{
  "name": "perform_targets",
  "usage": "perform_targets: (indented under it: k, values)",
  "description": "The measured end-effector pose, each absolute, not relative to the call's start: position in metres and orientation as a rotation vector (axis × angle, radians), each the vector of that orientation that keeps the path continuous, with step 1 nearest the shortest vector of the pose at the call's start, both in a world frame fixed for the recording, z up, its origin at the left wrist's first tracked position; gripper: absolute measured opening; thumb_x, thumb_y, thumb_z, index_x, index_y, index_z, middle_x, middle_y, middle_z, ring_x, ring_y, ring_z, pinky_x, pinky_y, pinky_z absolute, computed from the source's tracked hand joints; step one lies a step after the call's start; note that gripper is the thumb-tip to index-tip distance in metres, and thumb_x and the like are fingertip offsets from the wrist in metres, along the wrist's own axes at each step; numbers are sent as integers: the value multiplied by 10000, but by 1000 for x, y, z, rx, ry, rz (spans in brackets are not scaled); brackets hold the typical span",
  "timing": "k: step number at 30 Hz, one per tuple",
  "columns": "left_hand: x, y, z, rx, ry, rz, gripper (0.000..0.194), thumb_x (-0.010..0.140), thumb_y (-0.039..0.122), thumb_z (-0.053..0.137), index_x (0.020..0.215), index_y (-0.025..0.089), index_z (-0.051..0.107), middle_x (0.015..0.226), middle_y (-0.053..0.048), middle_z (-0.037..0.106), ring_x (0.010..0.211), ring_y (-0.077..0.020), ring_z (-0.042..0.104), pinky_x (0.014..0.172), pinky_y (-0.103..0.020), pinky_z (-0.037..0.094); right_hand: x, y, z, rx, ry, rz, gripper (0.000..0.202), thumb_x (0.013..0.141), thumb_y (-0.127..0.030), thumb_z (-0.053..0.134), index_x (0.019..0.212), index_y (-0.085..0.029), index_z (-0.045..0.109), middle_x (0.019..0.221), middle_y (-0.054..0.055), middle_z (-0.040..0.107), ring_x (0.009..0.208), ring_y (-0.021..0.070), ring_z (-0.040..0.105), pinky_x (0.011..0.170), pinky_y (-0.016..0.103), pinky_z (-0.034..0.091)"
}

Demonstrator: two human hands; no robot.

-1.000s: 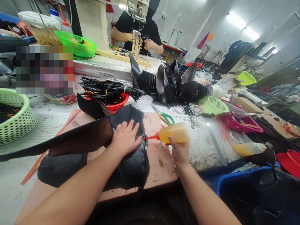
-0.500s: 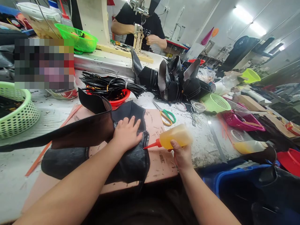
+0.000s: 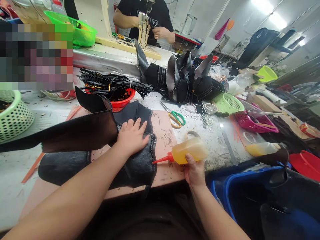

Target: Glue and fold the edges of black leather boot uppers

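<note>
In the centre of the frame, the person's left hand (image 3: 131, 137) lies flat on a black leather-like piece (image 3: 140, 164), its fingers spread and grasping nothing. The piece rests on a pink mat (image 3: 162, 128). At lower right of centre, the right hand (image 3: 196, 171) has its thumb and fingers wrapped around a squeeze bottle (image 3: 188, 151) of yellow liquid.

The relation that matters is between the red nozzle (image 3: 163, 159) and the piece's zipper edge (image 3: 153, 146). The bottle's long axis runs nearly level, dipping slightly toward frame left, while the edge runs up and down the frame, so the two stand crosswise. The nozzle's tip is at the edge; whether it touches cannot be told. The left thumb is nearer this spot, just above it; the right hand is farther off, to its right.
</note>
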State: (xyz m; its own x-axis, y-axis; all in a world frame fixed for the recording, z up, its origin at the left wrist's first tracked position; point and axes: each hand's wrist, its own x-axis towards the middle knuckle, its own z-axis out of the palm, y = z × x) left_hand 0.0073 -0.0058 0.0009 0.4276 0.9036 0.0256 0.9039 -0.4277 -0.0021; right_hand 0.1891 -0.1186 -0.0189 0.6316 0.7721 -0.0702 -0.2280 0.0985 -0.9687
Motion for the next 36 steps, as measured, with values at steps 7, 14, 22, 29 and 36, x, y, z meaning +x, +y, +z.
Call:
perform_targets:
  k: [7, 14, 22, 29, 36]
  values:
    - [8, -4, -1, -2636, -1675, -2, 556, 852, 483, 319, 1330, 205, 376, 1398, -94, 348, 1117, -307, 363, 877, -412, 289, 190, -127, -20, -1277, -471, 835, 468, 456, -378, 786, 834, -188, 585, 740, 11, 616, 606, 147, 560, 564, 308, 506]
    - [9, -5, 1, -2616, -1655, 8, 552, 851, 478, 339, 1327, 204, 382, 1388, -98, 366, 1097, -300, 385, 854, -395, 304, 193, -128, -26, -1281, -566, 795, 442, 510, -388, 755, 869, -191, 589, 790, 35, 630, 726, 188, 584, 666, 353, 502]
    - [10, -4, 2, -2613, -1673, 40, 558, 851, 487, 317, 1336, 216, 366, 1402, -83, 346, 1117, -299, 374, 867, -398, 294, 196, -118, -31, -1247, -675, 799, 508, 539, -361, 763, 984, -190, 586, 843, 45, 658, 790, 195, 609, 741, 367, 500]
    - [8, -8, 2, -2598, -1614, -15, 538, 861, 425, 337, 1312, 139, 399, 1365, -122, 389, 1084, -305, 399, 839, -405, 322, 199, -113, -30, -1193, -748, 827, 565, 496, -308, 802, 1005, -201, 580, 911, 44, 665, 843, 200, 613, 802, 383, 491]
    - [2, -19, 23, -2654, -1496, -52, 340, 838, 119, 285, 863, 88, 623, 902, -176, 569, 890, -294, 498, 762, -419, 378, 203, -176, -19, -1080, -293, 1366, 412, 564, -424, 758, 872, -185, 626, 731, 41, 657, 558, 156, 595, 395, 227, 465]
